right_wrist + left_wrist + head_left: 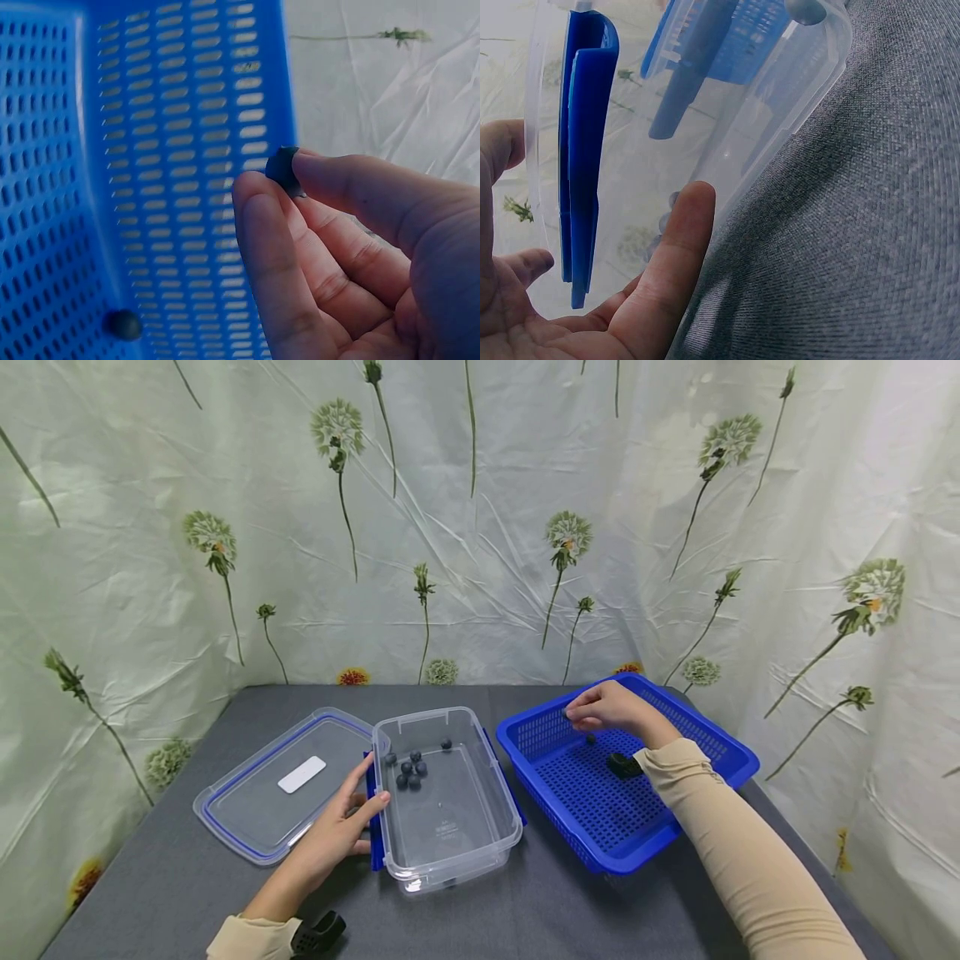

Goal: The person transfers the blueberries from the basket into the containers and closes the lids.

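With thumb and fingertips, my right hand (611, 707) pinches a blueberry (284, 171) above the blue perforated basket (551, 818), near its far left wall. Another blueberry (124, 324) lies on the basket floor. My left hand (333, 831) rests against the left side of a clear plastic container (457, 827), thumb at the rim and fingers spread along the outer wall by a blue side latch (585, 165). One finger (675, 262) lies straight along the wall in the left wrist view. Several blueberries (411, 770) sit inside the container, mostly toward its far left corner.
The container's clear lid (247, 810), with a blue seal and a white label (302, 774), lies flat to the left of the container. A grey cloth (480, 935) covers the table. Behind it hangs a flower-patterned curtain (480, 568).
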The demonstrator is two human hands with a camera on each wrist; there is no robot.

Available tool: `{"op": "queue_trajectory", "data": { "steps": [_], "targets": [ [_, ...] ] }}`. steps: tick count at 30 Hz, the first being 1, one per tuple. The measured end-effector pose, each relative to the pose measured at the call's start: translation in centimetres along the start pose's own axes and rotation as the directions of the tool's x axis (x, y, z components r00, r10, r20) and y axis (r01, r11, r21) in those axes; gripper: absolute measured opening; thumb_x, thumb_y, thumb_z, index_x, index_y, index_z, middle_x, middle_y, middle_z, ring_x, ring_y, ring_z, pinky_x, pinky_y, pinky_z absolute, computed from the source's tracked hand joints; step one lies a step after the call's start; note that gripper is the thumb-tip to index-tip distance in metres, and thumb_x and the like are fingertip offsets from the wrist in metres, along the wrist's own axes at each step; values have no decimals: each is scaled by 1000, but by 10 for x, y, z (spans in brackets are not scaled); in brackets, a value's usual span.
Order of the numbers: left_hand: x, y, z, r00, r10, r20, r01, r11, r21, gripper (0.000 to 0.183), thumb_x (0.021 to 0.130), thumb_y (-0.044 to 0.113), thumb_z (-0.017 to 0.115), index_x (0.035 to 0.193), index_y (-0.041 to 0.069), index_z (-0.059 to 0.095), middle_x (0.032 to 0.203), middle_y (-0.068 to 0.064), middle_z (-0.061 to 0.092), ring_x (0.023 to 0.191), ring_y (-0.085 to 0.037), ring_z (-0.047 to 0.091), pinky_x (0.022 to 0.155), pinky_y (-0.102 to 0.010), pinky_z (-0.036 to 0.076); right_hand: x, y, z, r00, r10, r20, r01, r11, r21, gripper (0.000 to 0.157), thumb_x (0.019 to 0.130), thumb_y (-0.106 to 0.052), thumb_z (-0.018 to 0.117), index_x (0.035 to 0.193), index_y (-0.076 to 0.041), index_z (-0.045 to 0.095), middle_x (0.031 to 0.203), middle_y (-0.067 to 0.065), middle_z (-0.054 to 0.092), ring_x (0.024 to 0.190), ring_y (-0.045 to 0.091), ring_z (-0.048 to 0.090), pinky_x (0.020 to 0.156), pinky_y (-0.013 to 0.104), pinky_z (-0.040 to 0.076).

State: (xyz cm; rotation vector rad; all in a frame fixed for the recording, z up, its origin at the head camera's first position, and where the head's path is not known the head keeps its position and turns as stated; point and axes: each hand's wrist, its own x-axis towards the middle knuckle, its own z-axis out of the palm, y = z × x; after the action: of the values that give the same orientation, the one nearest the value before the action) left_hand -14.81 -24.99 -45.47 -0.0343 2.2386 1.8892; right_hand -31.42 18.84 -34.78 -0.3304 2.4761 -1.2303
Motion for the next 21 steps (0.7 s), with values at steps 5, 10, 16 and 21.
{"op": "queue_trajectory", "data": {
  "steps": [5, 10, 16, 21],
  "targets": [
    [0, 0, 0, 1000, -1, 2, 1, 1000, -2, 78, 112, 35, 58, 173, 40, 9, 151, -34, 38, 117, -39, 69, 85, -54, 67, 1, -14, 5, 1000, -20, 21, 19, 1000, 25, 35, 103, -10, 71, 127, 15, 69, 98, 4, 81, 85, 4, 74, 83, 22, 64],
    [-1, 1, 0, 1000, 0, 9, 0, 1000, -1, 79, 112, 34, 58, 173, 40, 8, 152, -35, 38, 117, -38, 69, 85, -55, 67, 3, -26, 12, 999, -28, 27, 28, 999, 16, 34, 104, -12, 71, 127, 12, 71, 106, 11, 82, 90, 8, 76, 87, 25, 65],
    [-1, 1, 0, 1000, -1, 4, 1, 1000, 1, 78, 113, 35, 58, 173, 40, 9, 151, -34, 39, 118, -39, 68, 85, -54, 68, 5, -43, 24, 998, -53, 45, 52, 998, 31, 32, 103, -12, 72, 126, 10, 72, 114, 19, 80, 91, 11, 78, 85, 24, 65],
    [-1, 1, 0, 1000, -6, -3, 6, 1000, 6, 76, 113, 36, 57, 172, 41, 10, 152, -34, 39, 120, -40, 68, 86, -53, 68, 8, -55, 36, 995, -68, 70, 66, 997, 38, 30, 103, -11, 73, 125, 8, 74, 111, 16, 82, 92, 12, 78, 85, 25, 65]
  ]
}}
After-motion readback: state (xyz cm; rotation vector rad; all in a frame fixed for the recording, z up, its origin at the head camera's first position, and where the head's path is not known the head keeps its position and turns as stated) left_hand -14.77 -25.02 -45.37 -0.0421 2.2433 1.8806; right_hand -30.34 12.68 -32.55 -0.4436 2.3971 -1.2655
